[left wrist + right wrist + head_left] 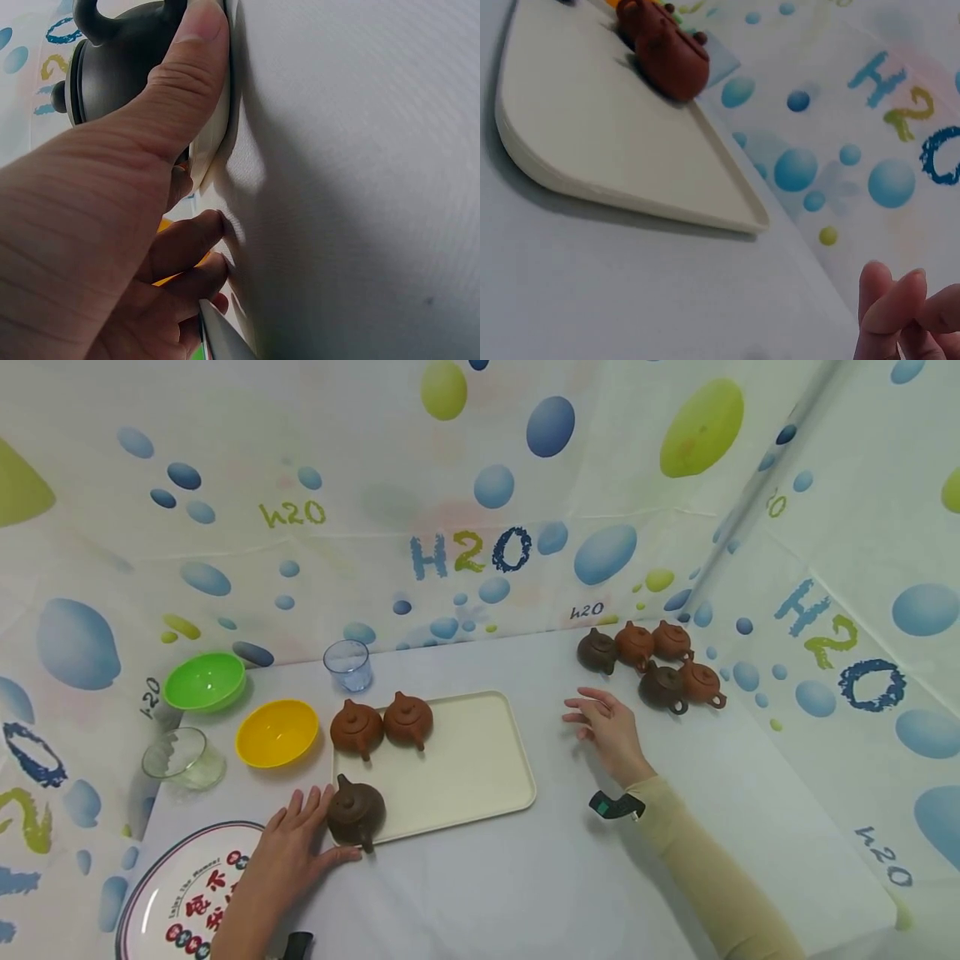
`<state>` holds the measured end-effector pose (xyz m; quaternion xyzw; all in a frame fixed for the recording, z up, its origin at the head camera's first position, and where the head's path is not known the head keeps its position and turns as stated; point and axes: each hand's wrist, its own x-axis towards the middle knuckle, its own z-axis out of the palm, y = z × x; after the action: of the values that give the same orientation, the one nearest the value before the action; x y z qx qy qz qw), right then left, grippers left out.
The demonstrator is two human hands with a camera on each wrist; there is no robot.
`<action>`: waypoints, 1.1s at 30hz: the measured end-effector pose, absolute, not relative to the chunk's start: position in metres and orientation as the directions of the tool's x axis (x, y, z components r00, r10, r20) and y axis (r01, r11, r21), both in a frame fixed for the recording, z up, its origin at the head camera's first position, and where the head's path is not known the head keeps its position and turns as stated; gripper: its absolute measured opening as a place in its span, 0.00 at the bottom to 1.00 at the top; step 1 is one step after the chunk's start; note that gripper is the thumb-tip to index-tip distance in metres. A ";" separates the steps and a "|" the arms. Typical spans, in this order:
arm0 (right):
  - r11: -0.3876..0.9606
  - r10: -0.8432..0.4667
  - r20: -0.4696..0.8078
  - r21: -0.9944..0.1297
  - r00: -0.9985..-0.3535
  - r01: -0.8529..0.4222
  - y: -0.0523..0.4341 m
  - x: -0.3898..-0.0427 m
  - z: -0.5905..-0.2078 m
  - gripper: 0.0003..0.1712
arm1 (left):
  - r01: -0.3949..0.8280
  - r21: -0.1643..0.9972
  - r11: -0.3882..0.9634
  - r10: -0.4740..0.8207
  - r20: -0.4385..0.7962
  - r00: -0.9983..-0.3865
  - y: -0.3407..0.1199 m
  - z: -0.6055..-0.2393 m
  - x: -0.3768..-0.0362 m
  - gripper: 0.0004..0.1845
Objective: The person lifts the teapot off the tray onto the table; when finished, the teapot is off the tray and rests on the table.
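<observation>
From my end I am seeing the left hand (291,845) lying beside the dark teapot (357,812), at the lower left corner of the cream tray (465,760), its fingers spread and curling round nothing; I cannot tell whether the thumb is pressing the pot or the tray edge. The right hand (611,737) is hovering right of centre, relaxed and holding nothing. To be settling this pot well, I would be nudging it low down with flat fingers, minding the spout near the thumb and checking that the base is sitting inside the rim. Counting, I am getting eight teapots: that one and two reddish-brown pots (356,727) on the tray, plus two dark pots (597,651) and three reddish pots (701,682) standing mid-right; two bowls, a green bowl (205,682) and a yellow bowl (277,733), two glasses (348,667) and one patterned plate (161,897) are occupying the left side
</observation>
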<state>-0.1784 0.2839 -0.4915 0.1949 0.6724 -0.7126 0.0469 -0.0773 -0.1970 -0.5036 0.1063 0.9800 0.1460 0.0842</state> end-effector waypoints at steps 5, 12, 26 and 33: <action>-0.037 0.143 -0.301 -0.954 -0.943 0.299 0.262 -0.164 -0.484 0.28 | 0.174 0.316 0.933 0.228 -0.145 -0.963 -0.197 -0.504 -0.078 0.61; -0.001 0.077 -0.225 -0.974 -0.971 0.226 0.227 -0.150 -0.480 0.24 | 0.161 0.317 0.934 0.218 -0.153 -0.964 -0.198 -0.503 -0.078 0.61; -0.007 -0.086 -0.241 -0.970 -0.967 0.242 0.170 -0.128 -0.497 0.20 | 0.156 0.319 0.935 0.216 -0.165 -0.962 -0.197 -0.502 -0.077 0.61; 0.019 -0.253 -0.273 -0.961 -0.928 0.277 0.137 -0.106 -0.501 0.17 | 0.150 0.318 0.936 0.213 -0.172 -0.962 -0.197 -0.501 -0.078 0.61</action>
<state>-0.1060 0.1369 -0.5008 0.0088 0.6883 -0.7003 0.1893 -0.0779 -0.1969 -0.5013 0.0927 0.9785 0.1530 0.1025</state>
